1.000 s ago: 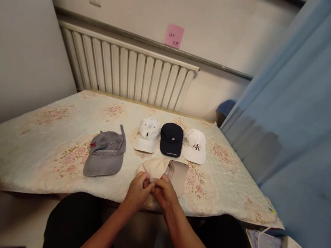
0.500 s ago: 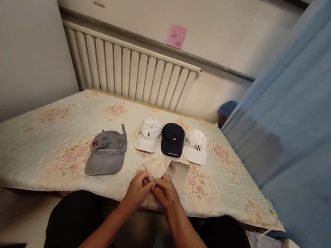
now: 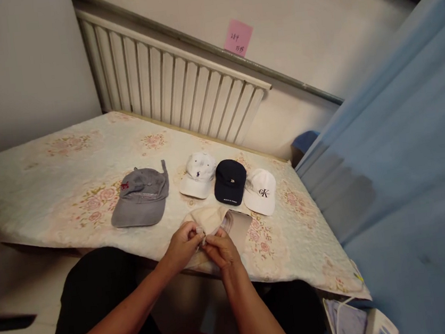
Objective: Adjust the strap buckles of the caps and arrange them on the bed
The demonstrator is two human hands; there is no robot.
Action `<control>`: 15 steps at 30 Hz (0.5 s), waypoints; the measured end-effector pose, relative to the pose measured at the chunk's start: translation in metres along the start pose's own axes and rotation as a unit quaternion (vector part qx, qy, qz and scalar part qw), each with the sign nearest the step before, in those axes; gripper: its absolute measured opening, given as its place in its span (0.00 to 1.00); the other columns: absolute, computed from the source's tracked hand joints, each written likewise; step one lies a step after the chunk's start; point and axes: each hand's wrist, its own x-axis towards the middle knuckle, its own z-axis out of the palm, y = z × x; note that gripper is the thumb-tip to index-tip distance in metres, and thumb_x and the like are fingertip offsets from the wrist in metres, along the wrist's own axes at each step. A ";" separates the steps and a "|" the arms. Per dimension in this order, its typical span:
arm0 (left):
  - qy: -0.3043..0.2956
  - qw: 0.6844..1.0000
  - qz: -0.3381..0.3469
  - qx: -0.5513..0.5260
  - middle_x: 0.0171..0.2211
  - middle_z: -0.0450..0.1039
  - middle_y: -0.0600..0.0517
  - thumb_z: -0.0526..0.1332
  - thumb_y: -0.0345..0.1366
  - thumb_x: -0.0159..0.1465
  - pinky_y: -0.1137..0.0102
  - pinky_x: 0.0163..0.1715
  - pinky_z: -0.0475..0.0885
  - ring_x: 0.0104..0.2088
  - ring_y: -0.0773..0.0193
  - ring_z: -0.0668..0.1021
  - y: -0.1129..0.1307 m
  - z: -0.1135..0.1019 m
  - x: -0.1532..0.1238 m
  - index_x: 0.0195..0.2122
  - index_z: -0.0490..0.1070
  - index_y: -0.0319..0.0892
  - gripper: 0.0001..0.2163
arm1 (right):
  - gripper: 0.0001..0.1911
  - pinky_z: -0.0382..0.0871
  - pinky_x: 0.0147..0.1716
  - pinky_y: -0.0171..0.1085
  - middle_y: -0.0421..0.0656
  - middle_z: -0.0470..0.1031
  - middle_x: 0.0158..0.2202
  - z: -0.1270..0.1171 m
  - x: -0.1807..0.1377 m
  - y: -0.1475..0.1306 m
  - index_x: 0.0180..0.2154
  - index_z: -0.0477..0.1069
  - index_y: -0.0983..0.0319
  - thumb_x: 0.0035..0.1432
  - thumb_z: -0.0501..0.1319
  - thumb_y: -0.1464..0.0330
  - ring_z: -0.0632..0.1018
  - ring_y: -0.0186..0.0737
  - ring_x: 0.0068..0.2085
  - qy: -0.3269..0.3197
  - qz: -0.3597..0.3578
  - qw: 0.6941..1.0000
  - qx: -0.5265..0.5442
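A beige cap (image 3: 229, 222) lies at the near edge of the table with its inside turned up. My left hand (image 3: 182, 244) and my right hand (image 3: 223, 250) meet over its back part, both closed in a pinch on the cap's strap. Beyond it stand a row of caps: a grey cap (image 3: 141, 197) at the left, then a white cap (image 3: 198, 175), a dark navy cap (image 3: 229, 182) and a white cap with black letters (image 3: 261, 192).
The table wears a pale flowered cloth (image 3: 66, 174). A white radiator (image 3: 174, 92) runs along the wall behind, with a pink note (image 3: 238, 37) above it. A blue curtain (image 3: 407, 167) hangs at the right. Papers (image 3: 356, 320) lie on the floor at lower right.
My hands keep pinching the same spot on the beige cap's strap, shifting only slightly. The camera has tilted a little, moving everything up in the picture.
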 end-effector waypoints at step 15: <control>-0.009 0.982 -0.109 -0.152 0.17 0.56 0.62 0.58 0.47 0.56 0.73 0.21 0.52 0.18 0.72 0.57 0.018 0.000 -0.005 0.26 0.64 0.41 0.14 | 0.15 0.69 0.30 0.32 0.36 0.75 0.28 -0.001 0.000 0.000 0.37 0.72 0.60 0.44 0.68 0.71 0.75 0.32 0.28 0.011 -0.002 0.999 0.034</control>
